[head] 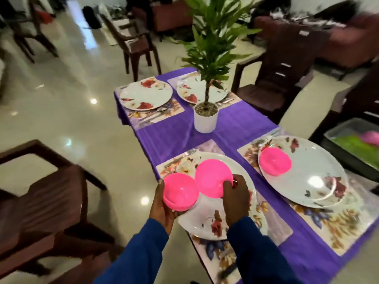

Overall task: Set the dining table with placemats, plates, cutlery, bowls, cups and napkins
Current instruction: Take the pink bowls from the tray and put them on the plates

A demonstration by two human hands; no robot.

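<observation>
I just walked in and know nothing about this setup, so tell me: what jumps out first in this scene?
The bright pink bowls grab the eye: one in the left hand, one tilted in the right hand over the near plate, and a third pink bowl already sitting on the plate to the right. Behind them a tall potted plant stands mid-table on the vivid purple tablecloth.

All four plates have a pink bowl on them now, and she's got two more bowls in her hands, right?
Not quite. The head view shows a pink bowl resting only on the near right plate. The two far plates carry no bowl yet. The left hand holds one bowl, and the right hand holds another over the near left plate.
</observation>
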